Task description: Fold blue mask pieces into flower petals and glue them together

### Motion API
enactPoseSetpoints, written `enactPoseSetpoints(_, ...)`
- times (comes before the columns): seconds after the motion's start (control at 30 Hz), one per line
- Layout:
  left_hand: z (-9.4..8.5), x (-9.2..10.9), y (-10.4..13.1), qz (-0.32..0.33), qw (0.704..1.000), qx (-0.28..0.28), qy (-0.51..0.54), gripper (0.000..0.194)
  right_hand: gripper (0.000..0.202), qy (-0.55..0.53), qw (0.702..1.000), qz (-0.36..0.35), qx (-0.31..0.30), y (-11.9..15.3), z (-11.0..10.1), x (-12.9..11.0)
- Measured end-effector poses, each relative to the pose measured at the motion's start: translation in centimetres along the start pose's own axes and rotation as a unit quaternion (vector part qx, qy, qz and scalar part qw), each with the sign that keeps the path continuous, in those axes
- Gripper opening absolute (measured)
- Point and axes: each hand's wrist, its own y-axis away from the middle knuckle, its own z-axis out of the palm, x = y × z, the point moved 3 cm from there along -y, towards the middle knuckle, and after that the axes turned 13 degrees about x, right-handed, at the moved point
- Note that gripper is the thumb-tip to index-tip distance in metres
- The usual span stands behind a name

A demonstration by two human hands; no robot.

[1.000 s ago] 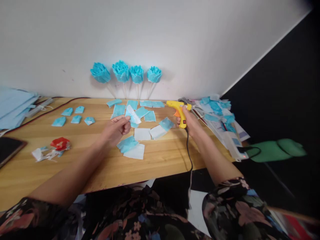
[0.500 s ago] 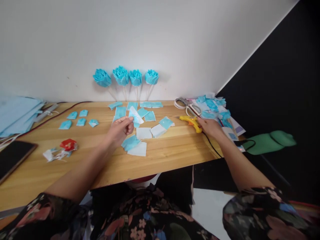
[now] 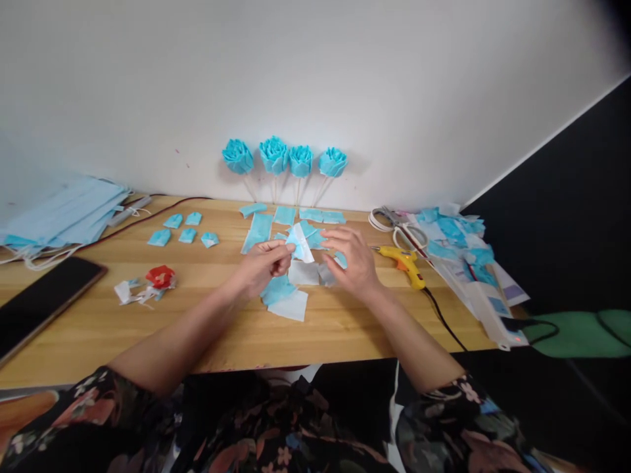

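Between thumb and fingers, my left hand (image 3: 269,263) pinches a blue-and-white piece of mask fabric (image 3: 300,243) with a folded white edge. My right hand (image 3: 352,259) is just right of that piece, fingers spread and holding nothing. Beneath and around both hands lie cut blue pieces (image 3: 257,231) and white pieces (image 3: 290,307), partly hidden by the hands. A yellow glue gun (image 3: 404,263) rests on the table right of my right hand, its nozzle toward the left. Several folded blue petals (image 3: 187,235) lie to the left.
Several blue fabric flowers (image 3: 273,156) on sticks lean against the wall. Scissors (image 3: 399,226) and a heap of scraps (image 3: 451,230) sit at the right, by a power strip (image 3: 497,318). At the left are stacked masks (image 3: 64,210), a phone (image 3: 46,305) and a red crumpled wrapper (image 3: 161,276).
My right hand has let go of the glue gun, left it on the table, and moved left beside the fabric piece. My left hand keeps its pinch. The view has shifted left.
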Motion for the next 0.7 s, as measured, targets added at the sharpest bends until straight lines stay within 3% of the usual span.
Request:
enactPoseSetpoints(0.3,-0.4,-0.4,-0.4,0.006,1.0,0.015,-0.018,0.049,0.024,-0.052,0.996,-0.067,0.04,-0.8,1.7,0.3)
enactPoseSetpoints(0.7,-0.6,-0.7,-0.5,0.041,0.996,0.036,-0.068,0.048,0.011,-0.069,0.998,0.006,0.013,0.3,2.2,0.4)
